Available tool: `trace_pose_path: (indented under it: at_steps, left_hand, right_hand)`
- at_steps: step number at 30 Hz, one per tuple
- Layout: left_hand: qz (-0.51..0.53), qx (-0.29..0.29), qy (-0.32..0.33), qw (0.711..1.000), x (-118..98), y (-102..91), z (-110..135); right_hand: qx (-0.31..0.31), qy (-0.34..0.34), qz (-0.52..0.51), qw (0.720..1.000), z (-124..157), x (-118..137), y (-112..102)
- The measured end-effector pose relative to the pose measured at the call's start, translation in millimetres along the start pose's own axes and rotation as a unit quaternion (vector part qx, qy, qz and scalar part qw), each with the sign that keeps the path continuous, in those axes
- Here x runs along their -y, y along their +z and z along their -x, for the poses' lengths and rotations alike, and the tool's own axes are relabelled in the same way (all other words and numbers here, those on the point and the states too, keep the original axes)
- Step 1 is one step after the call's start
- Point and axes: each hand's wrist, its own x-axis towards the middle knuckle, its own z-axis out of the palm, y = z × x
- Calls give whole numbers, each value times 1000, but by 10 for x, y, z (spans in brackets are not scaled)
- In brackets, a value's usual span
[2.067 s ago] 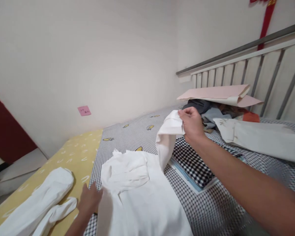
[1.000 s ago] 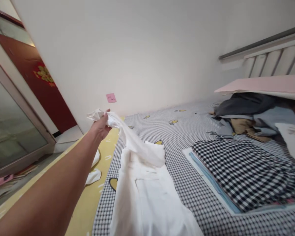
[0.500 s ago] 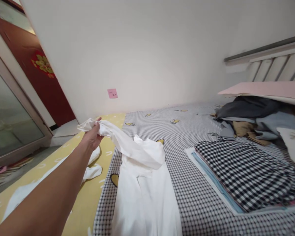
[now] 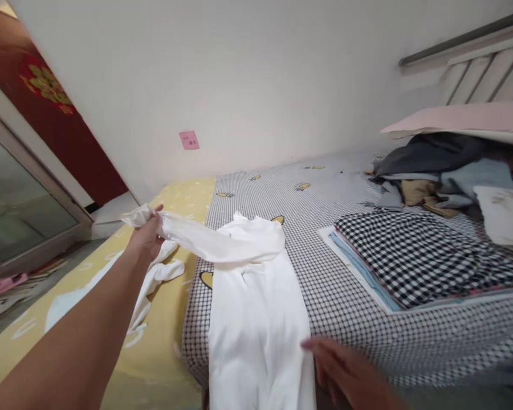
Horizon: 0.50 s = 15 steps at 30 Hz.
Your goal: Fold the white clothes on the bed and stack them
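A long white shirt [image 4: 259, 313] lies lengthwise on the checked bedspread, folded narrow, its lower end running out of view at the bottom. My left hand [image 4: 148, 232] is closed around the end of one sleeve [image 4: 205, 240], holding it out to the left above the bed. The sleeve stretches across the upper part of the shirt. At the shirt's lower right edge is my right hand [image 4: 346, 367], slightly blurred, fingers extended and apart. Its fingertip is at the cloth's edge; whether it touches, I cannot tell.
Another white garment [image 4: 158, 276] lies crumpled on the yellow sheet [image 4: 171, 336] at left. On the right, a folded black-and-white checked cloth [image 4: 414, 250] tops a stack on the checked bedspread [image 4: 260, 196]. Behind it is a pile of dark and grey clothes [image 4: 444, 159].
My right hand has come into view at the lower right beside the shirt. My left hand, still holding the sleeve, appears slightly farther left. The view has tilted down a little.
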Motion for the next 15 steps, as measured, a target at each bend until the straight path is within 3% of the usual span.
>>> trace_pose_path:
  at_steps: [2, 4, 6, 9, 12, 15]
  left_hand:
    - [-12, 6, -2, 1000, 10, -88, 37]
    - [-18, 10, 6, 1000, 22, -164, 50]
    - [-23, 12, 18, 1000, 25, -221, 48]
    - [-36, 33, 28, 998, 11, -244, 105]
    - [-44, 105, 40, 993, 7, -135, 330]
    - [-55, 201, 26, 978, 83, 137, 639]
  right_hand:
    - [-124, -99, -9, 987, -442, 286, -170]
    - [-200, -201, 47, 958, -946, 575, -252]
    - [-193, -227, 171, 939, -1429, 781, -224]
    - [-117, -168, 336, 919, -1952, 838, -29]
    - [-84, -134, 386, 909, -2159, 680, 186]
    - [-96, -141, 427, 888, -2171, 520, 287]
